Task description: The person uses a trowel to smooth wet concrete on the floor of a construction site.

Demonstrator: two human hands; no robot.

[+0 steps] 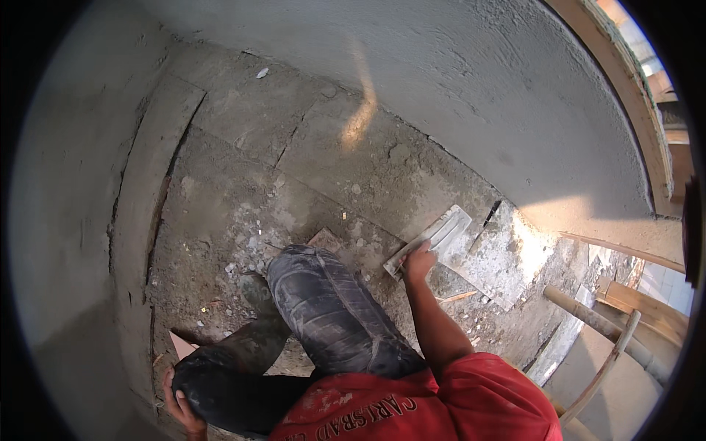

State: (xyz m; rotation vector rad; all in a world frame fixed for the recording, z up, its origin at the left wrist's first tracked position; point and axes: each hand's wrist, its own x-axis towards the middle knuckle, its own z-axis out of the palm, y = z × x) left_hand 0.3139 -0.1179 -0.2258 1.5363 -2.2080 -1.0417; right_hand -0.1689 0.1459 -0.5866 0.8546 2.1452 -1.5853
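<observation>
My right hand (419, 262) is closed round the handle of a rectangular plastering trowel (450, 226), whose pale, smeared blade lies low over the floor in front of my right knee. Just beyond it is a whitish, plaster-spattered board (500, 275). A thin dark strip (492, 213), too small to name, lies at that board's far edge. My left hand (184, 406) rests against the side of my bent left knee, fingers spread a little and holding nothing. Both legs, in dusty dark trousers (331, 309), are folded beneath me.
Grey plastered walls rise on the left (66, 206) and ahead (471, 95). Crumbs and chips of rubble litter the slab floor (235, 162). At the right are a wooden pole (599, 323), planks (647, 312) and a wooden-framed opening (640, 95).
</observation>
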